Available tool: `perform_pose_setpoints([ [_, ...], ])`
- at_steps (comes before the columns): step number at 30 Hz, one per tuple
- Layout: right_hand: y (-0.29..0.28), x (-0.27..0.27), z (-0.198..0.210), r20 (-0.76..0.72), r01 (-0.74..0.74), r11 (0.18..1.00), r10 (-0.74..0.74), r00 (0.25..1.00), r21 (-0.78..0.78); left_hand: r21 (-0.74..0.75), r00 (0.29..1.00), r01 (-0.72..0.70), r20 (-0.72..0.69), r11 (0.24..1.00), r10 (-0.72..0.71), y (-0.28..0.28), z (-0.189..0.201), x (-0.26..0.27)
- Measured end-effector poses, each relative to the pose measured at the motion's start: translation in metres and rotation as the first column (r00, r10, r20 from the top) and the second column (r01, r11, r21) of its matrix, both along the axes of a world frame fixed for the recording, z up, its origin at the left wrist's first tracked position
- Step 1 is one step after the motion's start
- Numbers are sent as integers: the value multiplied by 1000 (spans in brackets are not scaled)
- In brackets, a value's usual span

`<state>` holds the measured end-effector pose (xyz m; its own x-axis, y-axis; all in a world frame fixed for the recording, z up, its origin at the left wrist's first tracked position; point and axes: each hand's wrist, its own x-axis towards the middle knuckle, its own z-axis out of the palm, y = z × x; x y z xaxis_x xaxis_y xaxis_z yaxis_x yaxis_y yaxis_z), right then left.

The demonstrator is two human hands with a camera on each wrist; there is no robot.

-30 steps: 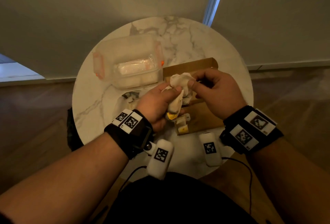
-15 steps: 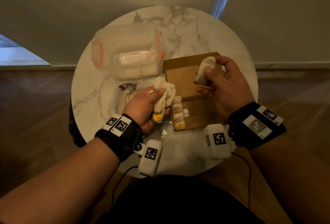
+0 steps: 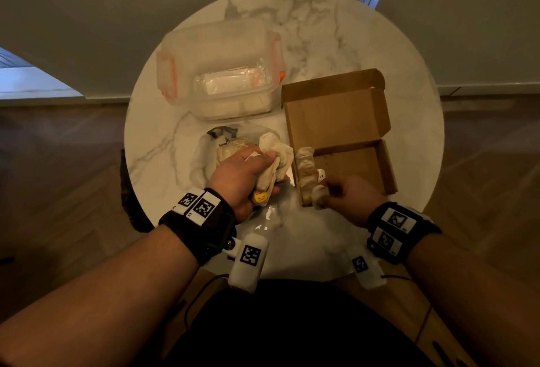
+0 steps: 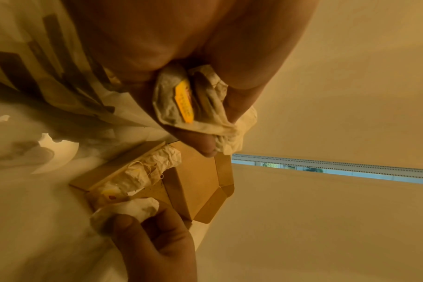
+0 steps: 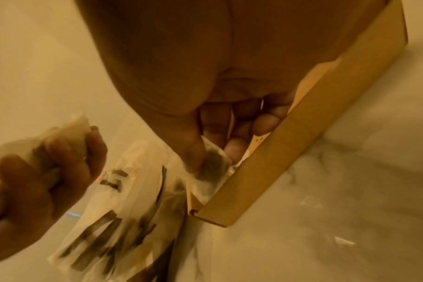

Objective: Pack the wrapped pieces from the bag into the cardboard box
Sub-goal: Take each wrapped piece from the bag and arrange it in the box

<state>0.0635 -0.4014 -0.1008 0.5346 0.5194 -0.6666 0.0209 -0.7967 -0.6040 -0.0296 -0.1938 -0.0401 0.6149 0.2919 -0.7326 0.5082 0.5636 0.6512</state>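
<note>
The right hand [image 3: 347,195] is pinching one light, soft wrapped piece [image 3: 318,200] at the cardboard box [image 3: 362,162] corner; the left hand [image 3: 244,178] is clutching several. Pinching mid-body is advisable; the paper looks crushable.

Open brown cardboard box [image 3: 336,121] holds crumpled white wrapped pieces [image 3: 305,168] along its left wall; clear printed bag [image 3: 204,150] lies beside it
</note>
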Motion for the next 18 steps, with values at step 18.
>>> perform_pose_setpoints([
  [18, 9, 10, -20, -83, 214, 975, -209, 975, 63, -29, 999, 27, 33, 999, -26, 12, -13, -8],
])
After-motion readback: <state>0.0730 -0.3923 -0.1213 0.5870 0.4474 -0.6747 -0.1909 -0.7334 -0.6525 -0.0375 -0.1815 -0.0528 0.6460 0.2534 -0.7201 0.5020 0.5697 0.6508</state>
